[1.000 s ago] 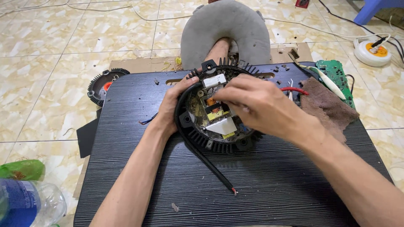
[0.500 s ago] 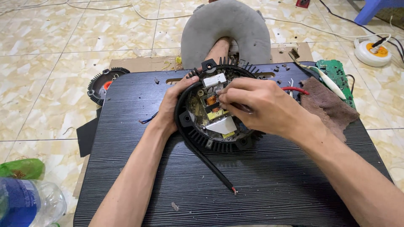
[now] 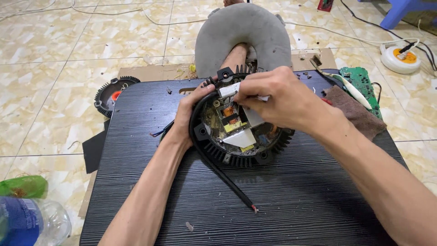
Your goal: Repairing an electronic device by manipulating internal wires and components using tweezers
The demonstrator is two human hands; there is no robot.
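On the black ribbed board [image 3: 282, 205], near its far edge, sits a round black housing [image 3: 236, 136] with fins around its rim and a circuit board [image 3: 234, 125] lying open inside it, facing up. The near half of the ribbed board is bare, so there is lots of room on that side, while the far edge is crowded by a grey cushion [image 3: 246, 32]. The left hand [image 3: 191, 111] is wrapped around the housing's left rim. The right hand [image 3: 282, 100] reaches over the top with its fingers pinched on a small white part [image 3: 229, 89] at the far rim. A thick black cable [image 3: 223, 175] runs from the housing toward the near right, its cut end pointing at the person. A brown cloth [image 3: 355, 111] and a green board [image 3: 364, 86] lie to the right, and a bottle [image 3: 27, 223] stands on the floor at the left.
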